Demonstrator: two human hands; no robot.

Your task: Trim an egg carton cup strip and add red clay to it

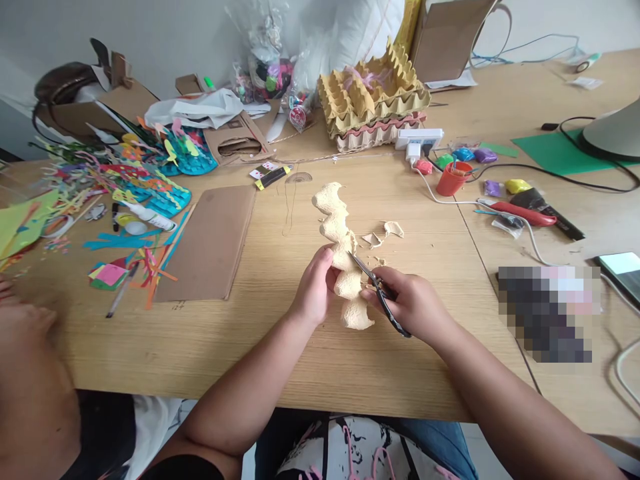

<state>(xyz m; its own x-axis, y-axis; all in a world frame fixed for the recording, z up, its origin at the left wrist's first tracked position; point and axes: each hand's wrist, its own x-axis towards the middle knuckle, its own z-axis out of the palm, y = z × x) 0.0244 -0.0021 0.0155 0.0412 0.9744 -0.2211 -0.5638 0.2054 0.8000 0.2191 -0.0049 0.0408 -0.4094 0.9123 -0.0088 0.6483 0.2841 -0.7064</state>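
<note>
Wooden table [280, 367], pale wall [165, 40] behind; left fingers [324, 259] grip carton strip [342, 258], right fingers [391, 274] scissors [383, 298].

Egg trays [377, 110] and paper strips [123, 242] mark a craft workspace.

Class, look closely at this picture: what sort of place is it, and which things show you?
Probably an indoor craft table, though whether at home or school I can't tell. Blue paper strips lie on it, egg cartons are stacked behind, and the right hand holds scissors.
</note>
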